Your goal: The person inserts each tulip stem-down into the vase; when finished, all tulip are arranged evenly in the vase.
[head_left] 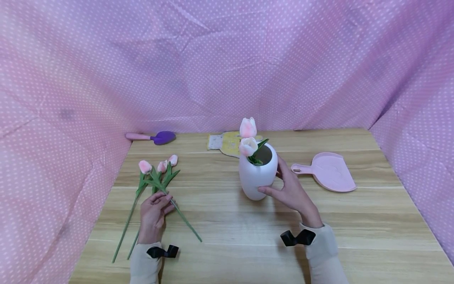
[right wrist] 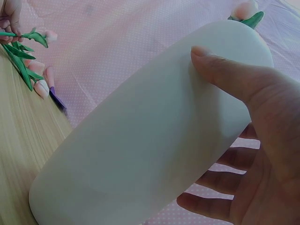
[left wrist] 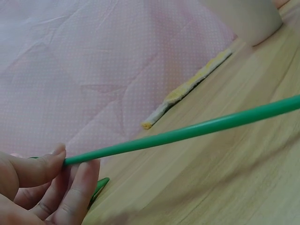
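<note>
Between thumb and fingers, my left hand (head_left: 155,213) pinches the green stem of a pink tulip (head_left: 189,225), whose lower end slants toward the right. Beneath and beside that hand, two more tulips (head_left: 125,228) lie on the table; leaves and blooms overlap there. My right hand (head_left: 291,191) holds a white vase (head_left: 256,179) from its right side, thumb across the front and fingers round the far side. Two pale pink tulips (head_left: 248,128) stand in the vase, leaning left over its rim. The right wrist view shows the vase (right wrist: 136,126) large, with the thumb pressed on it.
A yellow and grey glove-shaped cloth (head_left: 229,143) lies behind the vase. At the back left is a trowel (head_left: 164,137) with a purple blade. To the right lies a pink dustpan (head_left: 335,172). Pink dotted fabric (head_left: 213,71) hangs round the wooden table (head_left: 227,244).
</note>
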Tool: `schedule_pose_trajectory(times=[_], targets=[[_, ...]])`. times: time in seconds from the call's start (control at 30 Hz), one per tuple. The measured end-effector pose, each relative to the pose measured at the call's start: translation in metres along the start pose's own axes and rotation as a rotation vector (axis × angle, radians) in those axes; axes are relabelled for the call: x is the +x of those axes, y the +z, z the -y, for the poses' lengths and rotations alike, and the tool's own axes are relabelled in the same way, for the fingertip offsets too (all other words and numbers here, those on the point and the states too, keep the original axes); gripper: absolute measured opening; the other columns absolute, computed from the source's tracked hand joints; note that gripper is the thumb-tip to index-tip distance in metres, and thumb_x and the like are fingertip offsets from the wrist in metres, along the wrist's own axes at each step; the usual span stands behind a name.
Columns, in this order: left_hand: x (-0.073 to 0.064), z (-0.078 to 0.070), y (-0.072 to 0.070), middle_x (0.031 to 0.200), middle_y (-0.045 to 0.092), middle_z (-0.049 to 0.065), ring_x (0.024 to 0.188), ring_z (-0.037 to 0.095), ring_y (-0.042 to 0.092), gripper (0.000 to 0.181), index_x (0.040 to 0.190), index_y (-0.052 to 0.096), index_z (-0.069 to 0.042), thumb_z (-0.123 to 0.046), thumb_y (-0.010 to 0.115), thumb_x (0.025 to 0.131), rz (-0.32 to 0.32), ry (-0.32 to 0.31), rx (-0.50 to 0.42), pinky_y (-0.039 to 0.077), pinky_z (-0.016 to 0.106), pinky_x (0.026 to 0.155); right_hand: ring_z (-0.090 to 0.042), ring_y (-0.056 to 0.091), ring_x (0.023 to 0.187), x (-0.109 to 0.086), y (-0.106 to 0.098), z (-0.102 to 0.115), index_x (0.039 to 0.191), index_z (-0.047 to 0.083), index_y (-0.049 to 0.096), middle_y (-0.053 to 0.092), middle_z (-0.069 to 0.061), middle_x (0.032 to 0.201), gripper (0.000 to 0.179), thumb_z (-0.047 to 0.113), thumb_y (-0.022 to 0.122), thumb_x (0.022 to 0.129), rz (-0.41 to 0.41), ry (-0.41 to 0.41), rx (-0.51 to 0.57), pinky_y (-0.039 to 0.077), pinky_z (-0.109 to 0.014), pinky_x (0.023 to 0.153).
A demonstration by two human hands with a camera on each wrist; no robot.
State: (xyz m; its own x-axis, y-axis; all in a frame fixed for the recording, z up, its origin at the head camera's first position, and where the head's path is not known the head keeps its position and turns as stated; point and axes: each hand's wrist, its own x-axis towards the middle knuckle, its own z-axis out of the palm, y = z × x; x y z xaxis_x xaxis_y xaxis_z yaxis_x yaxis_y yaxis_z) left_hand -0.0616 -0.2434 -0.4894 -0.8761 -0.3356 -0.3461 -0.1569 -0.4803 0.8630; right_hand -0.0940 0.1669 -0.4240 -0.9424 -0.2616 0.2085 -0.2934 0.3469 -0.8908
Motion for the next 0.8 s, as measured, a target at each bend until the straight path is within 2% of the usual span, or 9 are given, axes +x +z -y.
schedule_pose_trajectory(times=[0.43, 0.63, 0.8], targets=[[0.0003, -0.0007, -0.0014, 0.075, 0.073, 0.007, 0.066, 0.017, 0.073, 0.019, 0.083, 0.07, -0.001, 0.014, 0.061, 0.091, -0.008, 0.025, -0.189, 0.064, 0.031, 0.057, -0.031, 0.051, 0.137, -0.0004, 0.0003, 0.0015, 0.157, 0.026, 0.026, 0.051, -0.008, 0.149, 0.101, 0.02, 0.088, 0.078, 0.0, 0.005, -0.004, 0.048, -0.058, 0.111], [0.0005, -0.002, -0.0005, 0.083, 0.073, 0.008, 0.07, 0.018, 0.074, 0.015, 0.084, 0.067, 0.002, 0.013, 0.061, 0.09, -0.048, 0.011, -0.236, 0.065, 0.032, 0.06, -0.031, 0.051, 0.136, -0.0002, 0.0003, 0.0017, 0.157, 0.026, 0.027, 0.051, -0.008, 0.148, 0.1, 0.021, 0.088, 0.077, 0.0, 0.008, -0.005, 0.049, -0.057, 0.111], [0.0005, -0.0022, -0.0004, 0.087, 0.074, 0.008, 0.073, 0.02, 0.075, 0.015, 0.087, 0.07, 0.004, 0.015, 0.06, 0.09, -0.027, 0.039, -0.28, 0.066, 0.033, 0.062, -0.031, 0.051, 0.136, 0.0, 0.0002, 0.0019, 0.157, 0.026, 0.027, 0.051, -0.008, 0.148, 0.1, 0.021, 0.088, 0.078, 0.0, 0.01, -0.007, 0.049, -0.056, 0.111]])
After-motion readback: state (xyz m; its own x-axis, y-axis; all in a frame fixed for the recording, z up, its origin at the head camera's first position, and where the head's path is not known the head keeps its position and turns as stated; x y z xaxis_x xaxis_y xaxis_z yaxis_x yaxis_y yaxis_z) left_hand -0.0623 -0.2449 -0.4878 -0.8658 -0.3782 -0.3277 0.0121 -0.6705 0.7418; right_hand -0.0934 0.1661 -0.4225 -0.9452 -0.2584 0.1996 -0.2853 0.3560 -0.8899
